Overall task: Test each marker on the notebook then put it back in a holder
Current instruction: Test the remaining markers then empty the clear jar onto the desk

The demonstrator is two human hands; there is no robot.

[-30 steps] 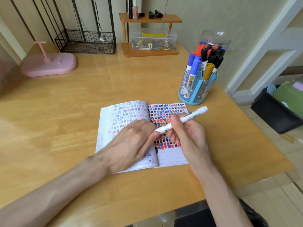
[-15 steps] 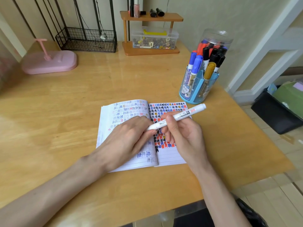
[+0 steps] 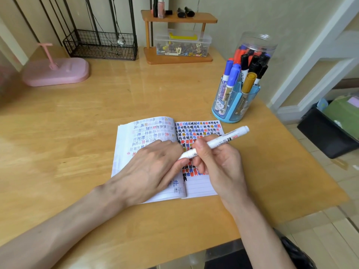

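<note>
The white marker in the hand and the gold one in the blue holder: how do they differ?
The white marker lies slanted, gripped by the right hand over the notebook; the gold marker stands nearly upright in the blue holder, untouched. The white marker's barrel is white with print; the gold marker's is gold like its cap. Both are slim marker pens.

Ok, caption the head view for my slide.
Right hand grips a white marker above the open notebook; left hand pinches its end.
</note>
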